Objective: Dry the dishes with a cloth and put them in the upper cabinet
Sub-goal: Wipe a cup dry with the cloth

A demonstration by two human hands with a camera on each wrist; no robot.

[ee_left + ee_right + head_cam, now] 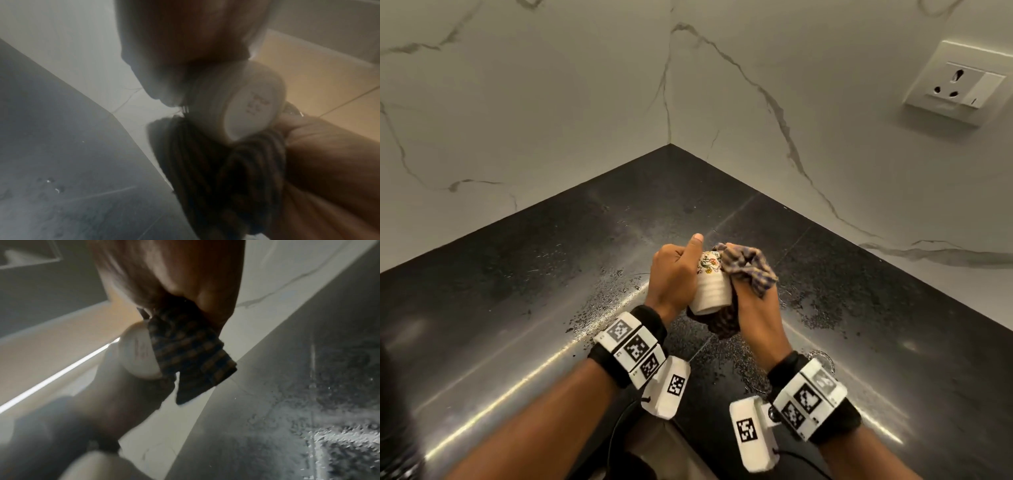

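Cup (711,284) florals show overhead; left wrist view shows base (249,112).

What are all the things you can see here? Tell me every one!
cup: one, white with a flower pattern, held tilted above the counter, its base toward the camera
cloth: one, brown and blue checked, bunched against the cup's right side and hanging below it
counter: one, black and shiny, in the corner, with water drops near the hands
walls: two, white marble with grey veins, meeting behind the counter
socket: one, white, on the right wall
wrist bands: two, black with white marker blocks, one on each wrist
left hand: grips the cup
right hand: holds the cloth against the cup
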